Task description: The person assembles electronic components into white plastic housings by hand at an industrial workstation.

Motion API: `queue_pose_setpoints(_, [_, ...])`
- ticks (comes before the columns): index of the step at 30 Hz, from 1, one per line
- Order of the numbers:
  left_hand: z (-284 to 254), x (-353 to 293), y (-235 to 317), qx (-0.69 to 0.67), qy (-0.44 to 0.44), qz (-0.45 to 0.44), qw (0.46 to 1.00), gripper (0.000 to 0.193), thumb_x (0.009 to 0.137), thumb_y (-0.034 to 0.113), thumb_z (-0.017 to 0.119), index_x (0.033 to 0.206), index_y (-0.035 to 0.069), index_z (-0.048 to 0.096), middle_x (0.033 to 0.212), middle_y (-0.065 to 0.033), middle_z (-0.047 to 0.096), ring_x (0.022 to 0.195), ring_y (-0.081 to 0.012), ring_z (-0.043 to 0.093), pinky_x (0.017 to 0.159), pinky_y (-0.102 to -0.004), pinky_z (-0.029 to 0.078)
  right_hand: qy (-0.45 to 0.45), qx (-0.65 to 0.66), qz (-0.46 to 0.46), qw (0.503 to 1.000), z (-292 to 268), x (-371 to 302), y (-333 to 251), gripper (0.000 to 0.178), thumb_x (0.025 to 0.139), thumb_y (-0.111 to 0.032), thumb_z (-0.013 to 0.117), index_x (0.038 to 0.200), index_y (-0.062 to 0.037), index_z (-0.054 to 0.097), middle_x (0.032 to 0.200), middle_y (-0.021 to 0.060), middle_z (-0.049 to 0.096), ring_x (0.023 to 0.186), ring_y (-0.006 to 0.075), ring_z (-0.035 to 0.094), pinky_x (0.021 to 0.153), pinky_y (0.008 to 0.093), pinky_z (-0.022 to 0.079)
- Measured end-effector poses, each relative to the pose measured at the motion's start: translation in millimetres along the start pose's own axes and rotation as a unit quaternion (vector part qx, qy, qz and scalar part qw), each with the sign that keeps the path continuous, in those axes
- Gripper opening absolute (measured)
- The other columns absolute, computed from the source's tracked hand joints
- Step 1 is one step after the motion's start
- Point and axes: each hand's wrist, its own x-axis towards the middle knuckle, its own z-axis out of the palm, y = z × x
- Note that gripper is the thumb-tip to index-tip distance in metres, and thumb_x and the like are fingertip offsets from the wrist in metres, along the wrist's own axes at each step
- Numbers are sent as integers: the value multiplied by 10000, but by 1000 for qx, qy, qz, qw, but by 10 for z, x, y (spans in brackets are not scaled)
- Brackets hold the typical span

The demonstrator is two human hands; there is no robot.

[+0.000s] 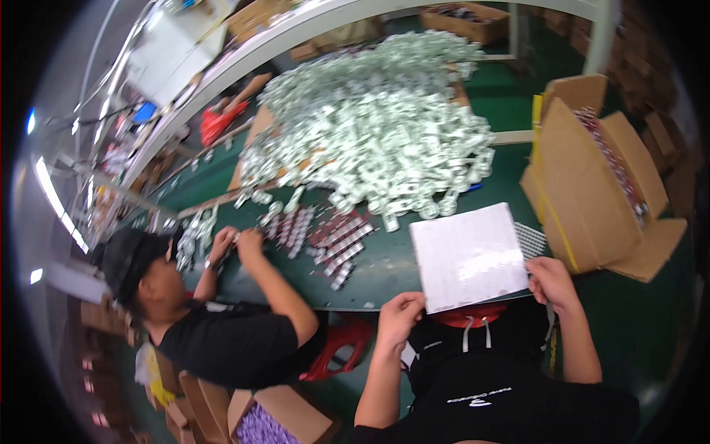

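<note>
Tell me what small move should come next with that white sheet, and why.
Perhaps shift the white sheet slightly left: it seems to hide part of the grey gridded sheet, while green tabletop shows to its left. The left hand holds its near-left corner, the right hand its right edge, so both could guide it.

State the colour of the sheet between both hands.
The sheet is white, clearest in the head view.

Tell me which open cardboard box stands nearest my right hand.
The large box just beyond your right hand, with a yellow strip down its side; the box holding purple pieces, lower left, is farther off.
</note>
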Motion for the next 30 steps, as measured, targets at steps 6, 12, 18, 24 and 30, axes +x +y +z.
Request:
queue_pose_setpoints(6, [-11, -40, -79, -1, -1, 38, 999, 168, 1023, 141, 789, 1121, 5, 794, 860, 25, 720, 738, -52, 598, 658, -217, 446, 1, -25, 10, 1000, 20, -53, -30, 297, 1107, -293, 652, 1164, -7, 706, 659, 32, 635, 407, 110, 521, 365, 268, 354])
queue_pose_setpoints(12, [-108, -113, -235, -14, -1, 57, 998, 158, 1020, 102, 778, 1124, -17, 793, 957, -5, 768, 821, -67, 642, 743, -244, 513, -15, -20, 10, 1000, 4, -91, -20, 318, 1099, -305, 634, 1206, -12, 698, 658, 30, 627, 406, 104, 519, 363, 263, 354])
queue_pose_setpoints(18, [-90, -271, -170, 7, 6, 77, 997, 153, 1017, 74, 763, 1127, -30, 788, 945, -7, 766, 814, -67, 663, 752, -241, 541, -27, 8, 1, 1000, -117, -117, 61, 322, 1116, -274, 601, 1198, 21, 702, 656, 44, 625, 397, 112, 506, 357, 258, 354])
queue_pose_setpoints(24, [-228, -472, -191, 23, 21, 86, 996, 155, 1007, 80, 769, 1106, -33, 809, 955, -15, 782, 851, -66, 678, 823, -257, 570, -55, 28, -11, 998, -93, -144, 128, 334, 1131, -285, 604, 1174, 29, 711, 643, 50, 601, 393, 120, 476, 351, 270, 342])
queue_pose_setpoints(30, [-239, -637, -237, 38, 20, 153, 987, 139, 991, 64, 764, 1085, -35, 790, 949, -13, 770, 871, -70, 695, 827, -257, 573, -74, 39, -20, 996, -191, -117, 251, 411, 1142, -388, 611, 1148, 7, 722, 627, 25, 582, 367, 116, 463, 317, 268, 315])
